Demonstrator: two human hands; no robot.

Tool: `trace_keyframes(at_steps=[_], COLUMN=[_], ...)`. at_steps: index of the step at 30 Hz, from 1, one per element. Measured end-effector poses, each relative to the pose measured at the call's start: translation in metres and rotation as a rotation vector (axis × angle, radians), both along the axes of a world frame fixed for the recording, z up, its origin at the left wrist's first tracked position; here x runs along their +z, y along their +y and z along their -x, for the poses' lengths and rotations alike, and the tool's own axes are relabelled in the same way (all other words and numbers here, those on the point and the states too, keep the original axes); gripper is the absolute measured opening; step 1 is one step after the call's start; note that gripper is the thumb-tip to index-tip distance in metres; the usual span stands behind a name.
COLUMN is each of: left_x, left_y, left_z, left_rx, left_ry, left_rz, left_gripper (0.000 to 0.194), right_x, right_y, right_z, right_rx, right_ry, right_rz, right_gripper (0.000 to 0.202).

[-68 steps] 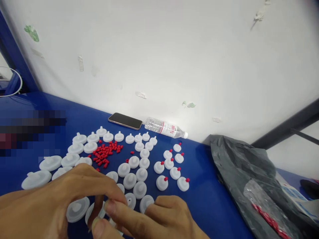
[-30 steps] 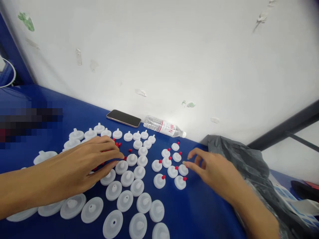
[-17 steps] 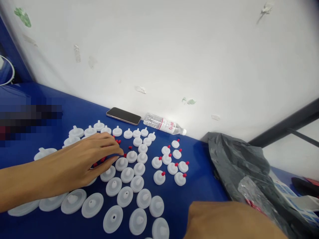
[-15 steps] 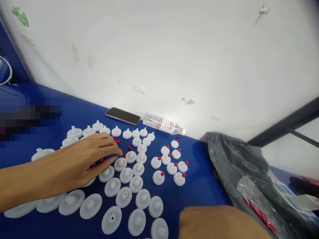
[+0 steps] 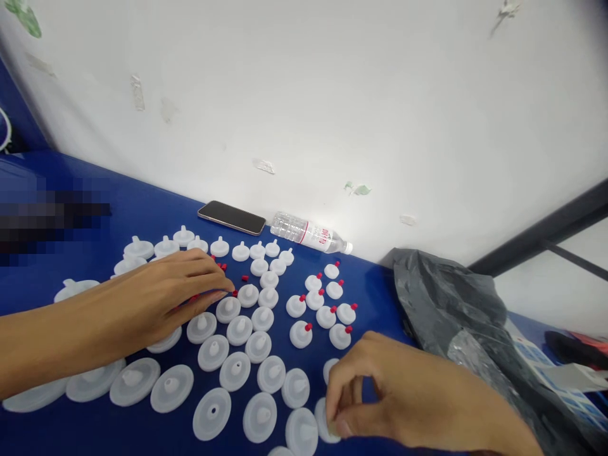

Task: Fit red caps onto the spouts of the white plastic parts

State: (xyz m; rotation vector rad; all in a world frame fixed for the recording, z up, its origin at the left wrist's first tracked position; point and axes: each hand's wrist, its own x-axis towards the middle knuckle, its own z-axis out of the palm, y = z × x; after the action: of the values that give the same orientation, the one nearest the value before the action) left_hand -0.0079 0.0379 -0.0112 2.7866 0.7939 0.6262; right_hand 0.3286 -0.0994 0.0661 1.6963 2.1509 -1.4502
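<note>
My left hand (image 5: pixel 185 288) reaches over the white discs, thumb and index finger pinched at a small red cap (image 5: pixel 235 293). Other loose red caps lie near it, partly hidden under the hand. At the lower right, my right hand (image 5: pixel 380 392) is closed, with its thumb and fingertips on the edge of a translucent white disc (image 5: pixel 323 423). Another white disc (image 5: pixel 329 369) shows partly behind its fingers. Many white discs with a short central spout, such as this white disc (image 5: pixel 212 413), lie spread across the blue table.
Several white discs with red caps on their spouts, like this capped disc (image 5: pixel 301 334), form a group right of centre. A phone (image 5: pixel 232 217) and a water bottle (image 5: pixel 308 233) lie by the wall. At the right is a grey plastic bag (image 5: pixel 441 297) with a clear bag on it.
My right hand has come up and left from the bottom edge to a disc among the others. My left thumb and index finger have closed together at the red cap.
</note>
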Motion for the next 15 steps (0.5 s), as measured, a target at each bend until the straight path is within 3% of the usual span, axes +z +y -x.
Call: trace_keyframes(at_steps=[4, 9, 15], left_x=[-0.001, 0.002, 0.005], left_y=[0.005, -0.002, -0.011], left_z=[0.001, 0.004, 0.006], left_rx=[-0.012, 0.047, -0.007], left_ry=[0.032, 0.124, 0.099], left_rz=[0.058, 0.036, 0.033], left_gripper=[0.044, 0.045, 0.045], right_x=[0.007, 0.009, 0.005], right_y=[0.000, -0.005, -0.005], right_z=[-0.001, -0.005, 0.002], right_rx=[-0.038, -0.067, -0.022], right_ry=[-0.039, -0.037, -0.045], right_rz=[-0.057, -0.053, -0.019], right_gripper=[0.011, 0.007, 0.034])
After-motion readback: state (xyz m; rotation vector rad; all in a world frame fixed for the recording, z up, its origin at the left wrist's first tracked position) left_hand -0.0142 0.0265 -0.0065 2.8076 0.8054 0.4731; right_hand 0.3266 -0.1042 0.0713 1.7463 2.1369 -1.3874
